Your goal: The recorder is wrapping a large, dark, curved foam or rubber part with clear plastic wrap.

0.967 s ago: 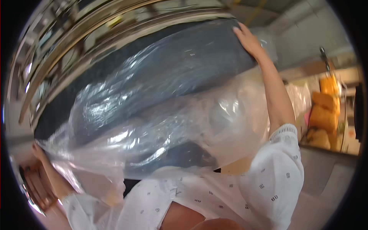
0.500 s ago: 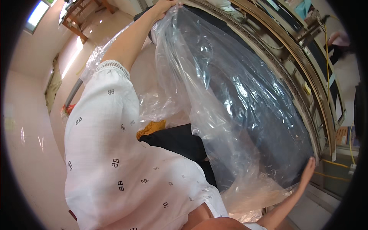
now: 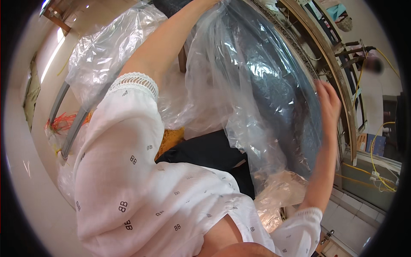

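A large sheet of clear plastic (image 3: 244, 115) hangs in folds in front of me, over a dark surface (image 3: 278, 103). At the upper edge, my left hand (image 3: 210, 3) is mostly cut off by the picture. The folds draw together at that hand, which looks closed on the sheet. My right hand (image 3: 329, 100) lies at the right side of the sheet, along the rim of the frame, with its visible fingers stretched and slightly apart. Another bunch of clear plastic (image 3: 113, 49) puffs out beyond my left forearm.
A long wooden rail (image 3: 319, 40) curves along the right side. Yellow cables (image 3: 381, 180) hang beyond it. Grey bars (image 3: 77, 132) and red strands (image 3: 64, 122) are at the left. Mustard-coloured fabric (image 3: 171, 139) lies beside black cloth (image 3: 201, 152) at my lap.
My right hand has moved up along the frame's rim from the lower right. My left hand has shifted right and farther out of the picture. More bunched plastic shows at upper left.
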`<state>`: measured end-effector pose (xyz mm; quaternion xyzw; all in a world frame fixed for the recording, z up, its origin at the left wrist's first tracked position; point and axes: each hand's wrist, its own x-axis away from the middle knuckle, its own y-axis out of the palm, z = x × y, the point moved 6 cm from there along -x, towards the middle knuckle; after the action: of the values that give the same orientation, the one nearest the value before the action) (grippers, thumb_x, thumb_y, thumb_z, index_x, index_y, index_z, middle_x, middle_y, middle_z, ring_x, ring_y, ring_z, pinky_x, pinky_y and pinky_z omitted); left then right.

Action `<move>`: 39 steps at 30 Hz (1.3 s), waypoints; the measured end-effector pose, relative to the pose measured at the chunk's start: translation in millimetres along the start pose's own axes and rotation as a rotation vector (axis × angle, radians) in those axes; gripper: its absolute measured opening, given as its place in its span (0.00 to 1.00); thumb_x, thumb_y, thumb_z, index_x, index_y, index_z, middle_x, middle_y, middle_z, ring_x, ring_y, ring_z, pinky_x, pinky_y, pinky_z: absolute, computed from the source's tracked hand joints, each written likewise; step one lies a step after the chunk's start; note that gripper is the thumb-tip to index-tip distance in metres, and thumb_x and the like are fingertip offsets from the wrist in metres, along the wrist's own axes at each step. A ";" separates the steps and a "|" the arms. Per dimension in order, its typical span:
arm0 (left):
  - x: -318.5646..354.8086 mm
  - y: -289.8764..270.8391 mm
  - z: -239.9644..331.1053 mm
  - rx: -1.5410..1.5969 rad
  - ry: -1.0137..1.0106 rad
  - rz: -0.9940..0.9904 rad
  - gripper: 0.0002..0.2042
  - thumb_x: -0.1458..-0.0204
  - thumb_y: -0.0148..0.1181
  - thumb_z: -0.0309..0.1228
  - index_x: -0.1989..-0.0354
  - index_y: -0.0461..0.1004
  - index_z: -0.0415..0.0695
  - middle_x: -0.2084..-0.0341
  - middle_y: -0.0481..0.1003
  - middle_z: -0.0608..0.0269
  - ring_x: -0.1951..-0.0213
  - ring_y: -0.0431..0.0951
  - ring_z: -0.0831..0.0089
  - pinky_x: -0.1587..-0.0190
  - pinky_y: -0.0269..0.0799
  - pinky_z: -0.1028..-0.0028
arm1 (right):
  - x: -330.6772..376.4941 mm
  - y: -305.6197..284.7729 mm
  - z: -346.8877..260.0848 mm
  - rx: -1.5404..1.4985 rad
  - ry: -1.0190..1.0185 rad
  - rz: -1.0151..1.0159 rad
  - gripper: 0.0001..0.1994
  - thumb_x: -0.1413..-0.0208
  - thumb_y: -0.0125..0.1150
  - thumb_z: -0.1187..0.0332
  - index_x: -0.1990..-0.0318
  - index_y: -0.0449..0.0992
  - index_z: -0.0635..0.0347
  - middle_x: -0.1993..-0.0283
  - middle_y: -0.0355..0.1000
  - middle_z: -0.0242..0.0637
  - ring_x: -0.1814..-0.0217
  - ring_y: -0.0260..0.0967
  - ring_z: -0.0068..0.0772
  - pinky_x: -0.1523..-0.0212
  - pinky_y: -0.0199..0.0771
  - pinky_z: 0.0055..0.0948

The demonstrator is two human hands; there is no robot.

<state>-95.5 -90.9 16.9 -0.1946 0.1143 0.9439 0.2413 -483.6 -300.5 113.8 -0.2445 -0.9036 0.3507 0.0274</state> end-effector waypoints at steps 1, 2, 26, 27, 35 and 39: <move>-4.7 -2.9 -3.7 -0.008 0.011 -0.005 0.02 0.53 0.52 0.24 0.74 0.69 0.41 0.83 0.69 0.67 0.81 0.67 0.81 0.79 0.63 0.80 | -10.1 46.9 -25.4 -0.092 -0.005 -0.117 0.14 0.44 0.53 0.62 0.57 0.73 0.62 0.62 0.70 0.28 0.60 0.64 0.17 0.59 0.62 0.16; -5.6 -10.3 -7.3 -0.030 0.017 -0.002 0.02 0.53 0.52 0.25 0.74 0.69 0.41 0.83 0.69 0.67 0.81 0.67 0.81 0.79 0.62 0.80 | -18.8 91.8 -56.7 -0.132 -0.042 -0.226 0.15 0.45 0.53 0.61 0.56 0.73 0.61 0.61 0.70 0.28 0.61 0.64 0.17 0.59 0.62 0.18; -34.2 -56.2 -13.2 -0.688 0.257 0.065 0.14 0.50 0.53 0.42 0.64 0.73 0.43 0.70 0.73 0.60 0.65 0.73 0.69 0.59 0.66 0.72 | 111.4 162.6 -100.3 -0.599 -0.016 -1.318 0.08 0.48 0.55 0.64 0.65 0.72 0.58 0.68 0.73 0.30 0.68 0.66 0.20 0.65 0.66 0.24; -33.8 -38.3 -19.4 -0.666 0.264 0.087 0.12 0.51 0.55 0.40 0.64 0.74 0.44 0.71 0.74 0.64 0.67 0.73 0.74 0.62 0.66 0.76 | 133.4 137.8 -99.2 -0.720 -0.038 -1.384 0.09 0.49 0.56 0.65 0.67 0.71 0.60 0.68 0.72 0.33 0.66 0.67 0.25 0.65 0.67 0.27; -42.2 -48.3 -29.6 -0.834 0.168 0.131 0.17 0.52 0.54 0.41 0.63 0.72 0.39 0.67 0.73 0.55 0.63 0.73 0.65 0.57 0.66 0.70 | 301.1 -96.6 33.1 -0.205 0.280 -0.504 0.10 0.50 0.55 0.66 0.63 0.71 0.61 0.67 0.72 0.37 0.63 0.69 0.30 0.63 0.68 0.28; -55.5 -73.7 -19.7 -0.955 0.221 0.074 0.13 0.50 0.52 0.37 0.64 0.72 0.39 0.68 0.74 0.55 0.64 0.73 0.64 0.59 0.67 0.70 | 400.0 -137.3 29.2 0.248 0.535 0.075 0.12 0.50 0.54 0.66 0.58 0.72 0.60 0.67 0.72 0.38 0.63 0.69 0.30 0.61 0.67 0.27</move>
<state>-7.7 -56.6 13.6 -0.3782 -0.2997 0.8724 0.0776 -899.6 -221.2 131.8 -0.3564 -0.8047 0.3825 0.2811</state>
